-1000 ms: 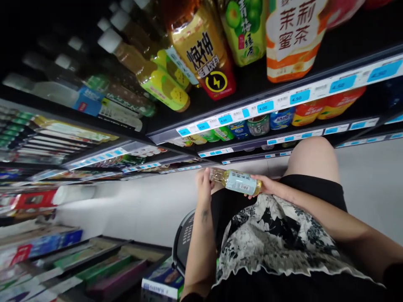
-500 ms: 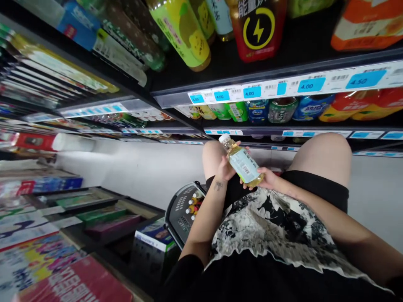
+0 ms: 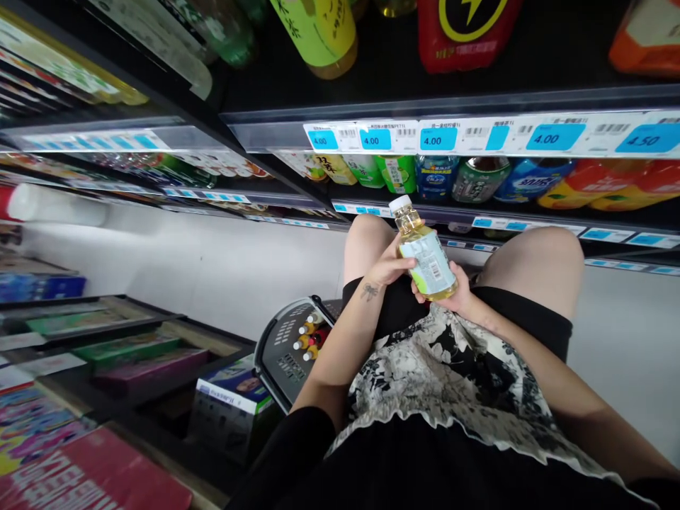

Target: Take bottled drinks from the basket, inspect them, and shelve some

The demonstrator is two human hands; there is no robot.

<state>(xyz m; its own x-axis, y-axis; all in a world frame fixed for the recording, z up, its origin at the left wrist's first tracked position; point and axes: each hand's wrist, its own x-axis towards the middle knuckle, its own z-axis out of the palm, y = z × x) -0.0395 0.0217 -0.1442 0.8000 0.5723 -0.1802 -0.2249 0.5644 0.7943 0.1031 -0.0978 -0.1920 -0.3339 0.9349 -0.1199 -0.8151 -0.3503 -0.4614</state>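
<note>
A clear bottle of pale yellow drink (image 3: 428,262) with a white cap and a light blue label is held tilted above my lap, its barcode side facing me. My left hand (image 3: 394,265) grips its left side near the shoulder, the thumb lying over the label. Around the lower right side and base, the fingers of my right hand (image 3: 457,292) are closed; some of them are hidden behind the bottle. Beside my left forearm stands a grey shopping basket (image 3: 281,348) with several white-capped bottles (image 3: 307,338) in it.
Ahead is a drinks shelf with a price-tag strip (image 3: 393,139), a yellow-green bottle (image 3: 324,35) above and several bottles (image 3: 398,173) below. At the left, low display racks hold a blue-and-white box (image 3: 234,397) and a red box (image 3: 95,474). Pale floor (image 3: 212,262) lies between.
The bottle has turned more upright, its label now facing me more squarely. My left thumb has come over the label. The view has shifted closer to the lower shelf.
</note>
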